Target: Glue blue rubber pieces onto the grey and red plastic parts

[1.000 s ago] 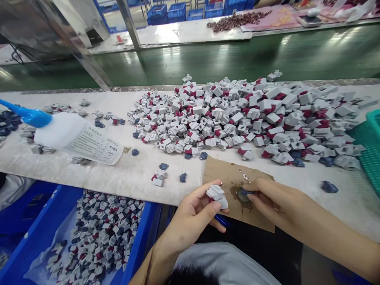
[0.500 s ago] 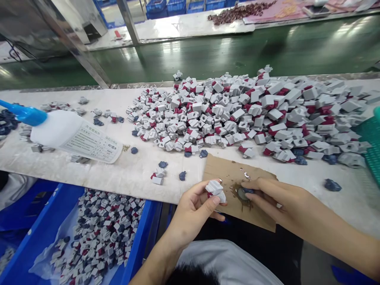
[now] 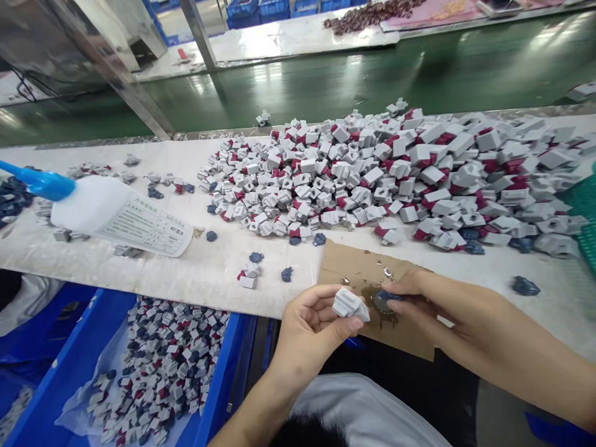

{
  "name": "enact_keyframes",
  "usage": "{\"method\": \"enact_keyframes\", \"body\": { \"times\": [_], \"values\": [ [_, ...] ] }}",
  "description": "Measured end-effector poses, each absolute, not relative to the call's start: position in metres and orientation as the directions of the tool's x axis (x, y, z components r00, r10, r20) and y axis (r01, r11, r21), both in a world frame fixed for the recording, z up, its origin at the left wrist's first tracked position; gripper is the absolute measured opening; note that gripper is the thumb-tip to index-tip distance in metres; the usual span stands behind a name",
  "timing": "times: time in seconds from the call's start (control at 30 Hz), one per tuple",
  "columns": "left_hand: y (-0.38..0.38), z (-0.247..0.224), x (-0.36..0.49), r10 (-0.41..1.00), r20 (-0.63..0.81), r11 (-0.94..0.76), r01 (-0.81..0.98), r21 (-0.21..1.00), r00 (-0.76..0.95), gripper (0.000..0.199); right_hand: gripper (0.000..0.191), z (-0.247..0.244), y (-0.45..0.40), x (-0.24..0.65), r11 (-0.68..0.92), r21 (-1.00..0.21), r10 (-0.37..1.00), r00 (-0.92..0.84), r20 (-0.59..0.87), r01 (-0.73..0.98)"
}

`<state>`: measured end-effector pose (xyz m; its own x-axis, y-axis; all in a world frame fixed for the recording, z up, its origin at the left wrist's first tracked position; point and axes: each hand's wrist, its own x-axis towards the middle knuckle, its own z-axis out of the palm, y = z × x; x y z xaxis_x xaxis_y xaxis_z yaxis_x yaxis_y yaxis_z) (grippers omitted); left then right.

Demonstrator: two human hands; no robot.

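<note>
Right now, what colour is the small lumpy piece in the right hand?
The lumpy piece in the right hand is dark blue, best in the head view.

Pretty bright shot, lit from overhead by the looks of it, with long glare streaks across the glossy green floor (image 3: 326, 81). Shadows are faint on the table (image 3: 139, 273), and only a soft one is cast by the right hand (image 3: 447, 316). Wide-angle warping is obvious at the edges, with the metal post (image 3: 121, 77) leaning hard.
</note>
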<state>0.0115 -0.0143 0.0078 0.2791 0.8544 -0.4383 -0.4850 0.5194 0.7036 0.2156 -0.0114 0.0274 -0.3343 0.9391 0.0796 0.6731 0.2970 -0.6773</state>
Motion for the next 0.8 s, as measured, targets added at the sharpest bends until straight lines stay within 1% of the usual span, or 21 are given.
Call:
{"method": "enact_keyframes", "body": {
  "times": [0.13, 0.27, 0.33, 0.47, 0.63, 0.73, 0.8],
  "values": [
    [-0.015, 0.011, 0.015, 0.87, -0.397, 0.493, -0.532, 0.688, 0.293, 0.023, 0.016, 0.046, -0.013, 0.199, 0.243, -0.825, 0.962, -0.235, 0.139, 0.51],
    [-0.014, 0.014, 0.016, 0.869, -0.389, 0.495, -0.532, 0.687, 0.307, 0.023, 0.02, 0.05, -0.015, 0.19, 0.148, -0.9, 0.97, -0.236, 0.052, 0.411],
    [-0.014, 0.016, 0.016, 0.873, -0.384, 0.488, -0.523, 0.699, 0.301, 0.024, 0.02, 0.05, -0.015, 0.191, 0.128, -0.898, 0.956, -0.292, 0.0, 0.42],
    [-0.017, 0.018, 0.014, 0.89, -0.35, 0.451, -0.463, 0.763, 0.291, 0.031, 0.018, 0.05, -0.01, 0.198, 0.159, -0.872, 0.895, -0.44, -0.07, 0.463],
    [-0.016, 0.011, 0.016, 0.911, -0.309, 0.4, -0.411, 0.819, 0.272, 0.03, 0.016, 0.047, -0.004, 0.2, 0.198, -0.886, 0.866, -0.499, -0.043, 0.419],
    [-0.017, 0.007, 0.012, 0.899, -0.307, 0.403, -0.314, 0.86, 0.313, 0.029, 0.021, 0.045, -0.001, 0.195, 0.212, -0.885, 0.83, -0.554, -0.06, 0.414],
    [-0.025, 0.011, -0.001, 0.878, -0.303, 0.399, -0.218, 0.891, 0.37, 0.026, 0.02, 0.049, 0.001, 0.191, 0.24, -0.879, 0.794, -0.604, -0.066, 0.411]
  ]
}}
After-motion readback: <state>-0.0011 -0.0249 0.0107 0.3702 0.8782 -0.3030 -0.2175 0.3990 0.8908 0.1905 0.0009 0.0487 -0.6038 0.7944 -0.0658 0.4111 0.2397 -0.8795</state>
